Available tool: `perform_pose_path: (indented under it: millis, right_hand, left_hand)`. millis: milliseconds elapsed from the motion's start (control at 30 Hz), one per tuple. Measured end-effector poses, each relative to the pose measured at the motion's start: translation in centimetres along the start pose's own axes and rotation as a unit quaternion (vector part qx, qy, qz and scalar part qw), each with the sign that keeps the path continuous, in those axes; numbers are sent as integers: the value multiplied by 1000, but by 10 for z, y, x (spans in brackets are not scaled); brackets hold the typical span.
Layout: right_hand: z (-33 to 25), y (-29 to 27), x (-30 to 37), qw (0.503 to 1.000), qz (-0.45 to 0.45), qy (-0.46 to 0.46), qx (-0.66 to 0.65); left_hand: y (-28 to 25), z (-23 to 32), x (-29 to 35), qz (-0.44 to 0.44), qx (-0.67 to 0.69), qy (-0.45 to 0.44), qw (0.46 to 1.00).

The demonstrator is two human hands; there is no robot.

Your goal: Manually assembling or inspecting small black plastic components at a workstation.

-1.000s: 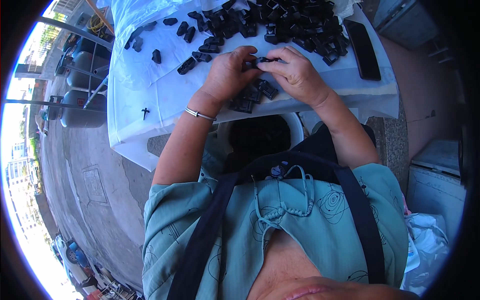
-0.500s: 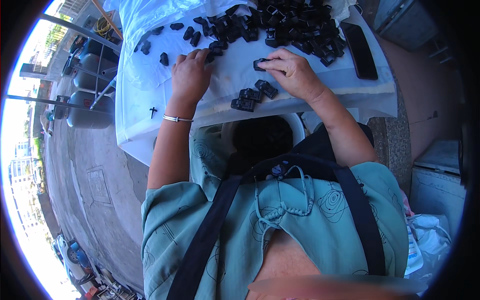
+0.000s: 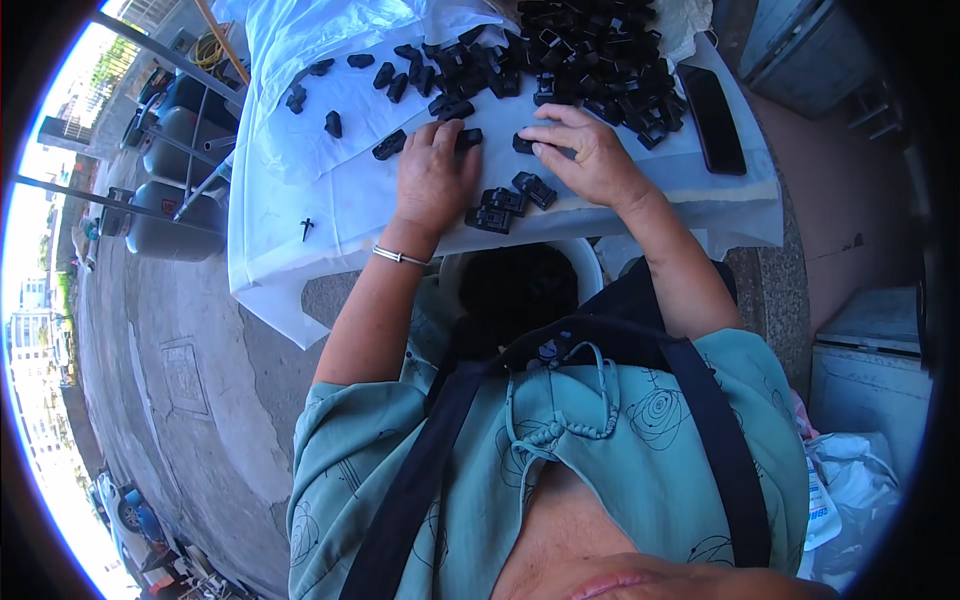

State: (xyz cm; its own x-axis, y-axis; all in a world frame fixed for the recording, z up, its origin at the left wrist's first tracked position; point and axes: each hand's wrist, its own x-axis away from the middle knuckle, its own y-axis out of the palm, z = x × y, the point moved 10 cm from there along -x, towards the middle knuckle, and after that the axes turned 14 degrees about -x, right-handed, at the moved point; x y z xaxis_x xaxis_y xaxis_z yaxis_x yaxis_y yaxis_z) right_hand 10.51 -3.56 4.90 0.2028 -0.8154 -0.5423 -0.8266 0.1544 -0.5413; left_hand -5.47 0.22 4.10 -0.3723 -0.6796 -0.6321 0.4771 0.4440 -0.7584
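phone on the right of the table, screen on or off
Off, as far as it shows: the phone lies flat on the white sheet, its face plain black with no glow.

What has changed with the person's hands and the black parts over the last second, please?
The left hand left the right hand, swung out left, and now lies flat by a loose black part. The right hand lowered its small part to the white sheet. The pile and phone stayed.

left hand (image 3: 437, 180) flat (fingers spread), right hand (image 3: 585, 155) curled, palms down
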Motion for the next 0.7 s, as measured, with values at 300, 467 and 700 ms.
perform_pose_path:
  millis: [300, 467, 700]
  right_hand:
    - [-7, -26, -47, 990, 108, -13, -92]
    - [11, 37, -62, 998, 16, -49, 45]
    - [39, 58, -59, 998, -46, 34, 20]
  left_hand:
    - [2, 0, 1, -24, 3, -4, 1000]
    - [5, 1, -1, -33, 13, -7, 999]
    - [5, -1, 0, -27, -5, -3, 1000]
